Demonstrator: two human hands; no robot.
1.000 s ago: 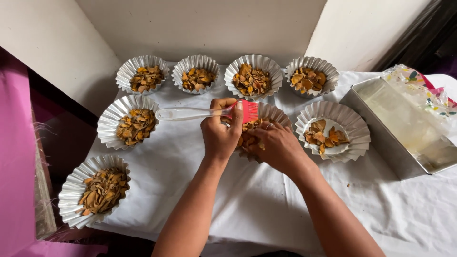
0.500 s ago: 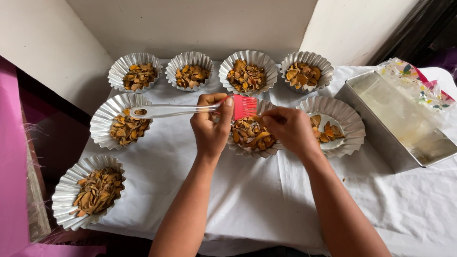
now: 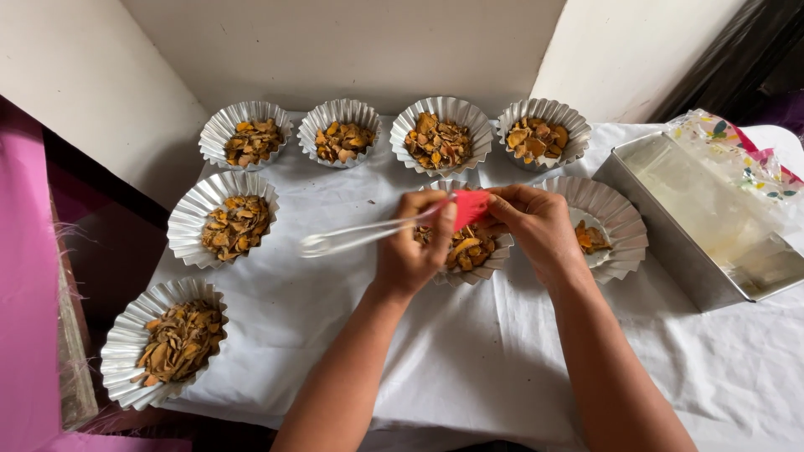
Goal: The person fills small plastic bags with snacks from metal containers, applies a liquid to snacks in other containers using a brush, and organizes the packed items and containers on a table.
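Closest to me there's just the white cloth (image 3: 469,351) and my forearms. My left hand (image 3: 408,255) is wrapped around a brush (image 3: 394,224), clear handle sticking out left, red bristles right over the middle foil cup (image 3: 467,249) of orange-brown chips. My right hand (image 3: 538,228) is up against the bristles, fingers pinching at them. Right of that sits a nearly empty cup (image 3: 615,226), then a metal loaf pan (image 3: 699,219). Along the back wall, four filled cups (image 3: 440,134).
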